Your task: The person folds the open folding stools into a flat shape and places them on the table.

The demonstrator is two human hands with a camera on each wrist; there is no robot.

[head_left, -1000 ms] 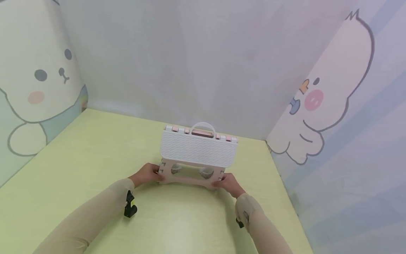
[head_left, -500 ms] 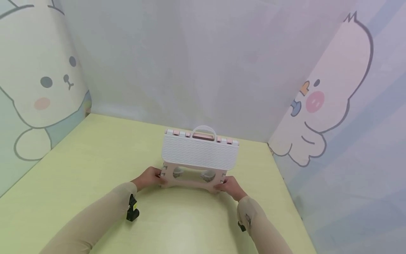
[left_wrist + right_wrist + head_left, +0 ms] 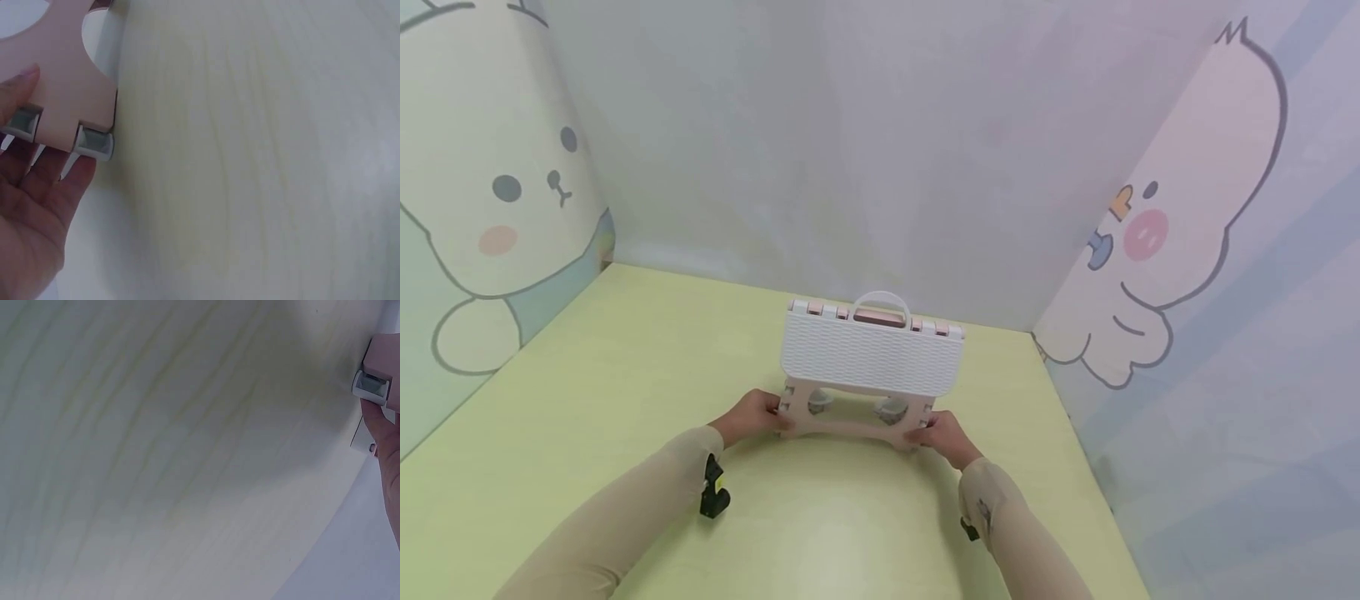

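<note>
So, fingers (image 3: 76, 181) curled, your left hand (image 3: 751, 417) and right hand (image 3: 947, 437) pinched the folding stool (image 3: 850, 429) low at each side; it looked partly unfolded, seat (image 3: 871, 357) not yet flat.

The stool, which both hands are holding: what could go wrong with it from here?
The left hand grips right beside a joint, so folding might pinch it. The right hand holds the other side; if either grip slips, the stool could perhaps tip.
</note>
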